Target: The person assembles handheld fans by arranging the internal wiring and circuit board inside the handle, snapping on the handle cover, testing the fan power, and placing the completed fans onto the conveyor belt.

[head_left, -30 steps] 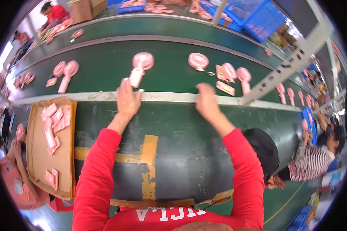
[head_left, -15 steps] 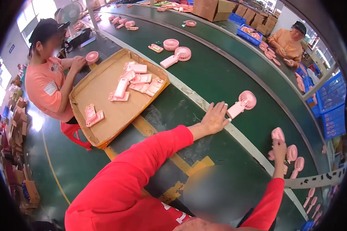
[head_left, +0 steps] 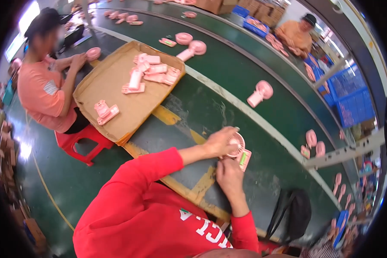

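Note:
A pink handheld fan (head_left: 245, 158) is between my two hands over the dark work table. Its round slotted head faces up, and the handle stands uncovered with a green part inside. My left hand (head_left: 221, 142) closes over the far left side of the head, fingers partly across the slots. At the near side, my right hand (head_left: 230, 175) has its fingers closed by the join of head and handle; their tips are partly hidden. Farther left, a shallow cardboard tray (head_left: 112, 84) holds several pink handle shells (head_left: 136, 80).
Beyond the table a green conveyor belt (head_left: 228, 73) carries pink fans (head_left: 260, 93). A metal bar (head_left: 348, 149) crosses it at right. A black bag (head_left: 297, 215) lies on the table right of my arm. One co-worker (head_left: 45, 92) sits left, another (head_left: 297, 36) across the belt.
My right hand has come from the belt back to the table. My left hand has drawn back from the belt's edge. Both now hold a fan, and the view has shifted.

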Tool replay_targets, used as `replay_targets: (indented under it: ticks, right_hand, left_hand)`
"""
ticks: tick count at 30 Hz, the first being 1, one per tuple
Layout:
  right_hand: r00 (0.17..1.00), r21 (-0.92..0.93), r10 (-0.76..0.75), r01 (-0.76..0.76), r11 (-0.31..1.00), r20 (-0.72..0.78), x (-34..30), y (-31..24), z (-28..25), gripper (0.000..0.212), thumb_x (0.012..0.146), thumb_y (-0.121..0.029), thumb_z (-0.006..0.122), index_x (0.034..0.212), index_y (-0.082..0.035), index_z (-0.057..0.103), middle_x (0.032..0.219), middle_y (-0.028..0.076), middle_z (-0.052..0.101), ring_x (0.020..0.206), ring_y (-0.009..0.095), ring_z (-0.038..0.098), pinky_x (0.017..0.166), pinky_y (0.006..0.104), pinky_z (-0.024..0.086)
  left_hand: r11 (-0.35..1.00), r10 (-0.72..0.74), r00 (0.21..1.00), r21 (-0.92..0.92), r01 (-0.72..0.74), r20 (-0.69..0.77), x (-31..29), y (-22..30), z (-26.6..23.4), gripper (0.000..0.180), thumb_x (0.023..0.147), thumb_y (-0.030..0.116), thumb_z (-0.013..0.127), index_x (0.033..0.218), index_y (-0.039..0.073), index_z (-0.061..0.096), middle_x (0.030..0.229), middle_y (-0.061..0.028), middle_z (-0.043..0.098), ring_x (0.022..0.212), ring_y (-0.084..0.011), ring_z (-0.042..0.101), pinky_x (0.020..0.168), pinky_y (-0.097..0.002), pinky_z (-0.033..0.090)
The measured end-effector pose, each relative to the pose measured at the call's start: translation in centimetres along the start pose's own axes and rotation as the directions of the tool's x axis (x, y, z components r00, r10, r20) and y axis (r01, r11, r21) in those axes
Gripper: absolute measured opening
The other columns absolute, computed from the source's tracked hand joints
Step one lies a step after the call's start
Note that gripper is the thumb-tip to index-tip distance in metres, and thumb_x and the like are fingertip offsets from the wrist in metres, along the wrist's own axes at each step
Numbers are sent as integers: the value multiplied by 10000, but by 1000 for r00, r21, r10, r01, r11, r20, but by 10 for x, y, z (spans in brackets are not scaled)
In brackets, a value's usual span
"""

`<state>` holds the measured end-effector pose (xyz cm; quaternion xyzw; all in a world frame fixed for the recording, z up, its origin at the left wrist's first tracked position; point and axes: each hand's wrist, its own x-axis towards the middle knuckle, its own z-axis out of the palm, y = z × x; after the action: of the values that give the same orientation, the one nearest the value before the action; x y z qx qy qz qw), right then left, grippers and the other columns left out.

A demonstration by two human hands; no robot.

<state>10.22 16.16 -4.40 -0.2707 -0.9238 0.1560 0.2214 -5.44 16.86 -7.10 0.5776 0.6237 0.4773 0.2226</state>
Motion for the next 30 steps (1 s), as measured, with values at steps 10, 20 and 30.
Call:
replay_targets:
  ticks: [10,20,30]
  right_hand:
    - [997,59,-58,55,997,58,-26,-31,-20,432,786,-4,540,1213,-13,467,1194,205,531,1136,356,499,932,388,434]
    - [830,-209,26,110,972,558,-7,-39,-42,382,718,-24,598,1093,-13,525,1116,168,536,1171,359,436,1003,398,351]
    - [780,-222,250,-146,964,573,-29,-44,-42,269,737,-213,628,839,16,529,664,200,583,694,385,587,637,471,448]
  left_hand:
    - [953,-257,966,-159,257,23,-74,-17,-86,701,762,153,680,1336,-43,329,1214,-178,518,1092,-195,519,929,-288,415]
    - [966,-145,955,-172,193,257,-74,-14,-114,714,724,140,685,1333,-26,350,1223,-148,511,1093,-204,511,951,-301,395]
    - [983,-170,979,88,161,111,-95,10,-126,698,576,196,766,1147,-64,460,1089,-204,526,1042,-329,519,905,-357,416]
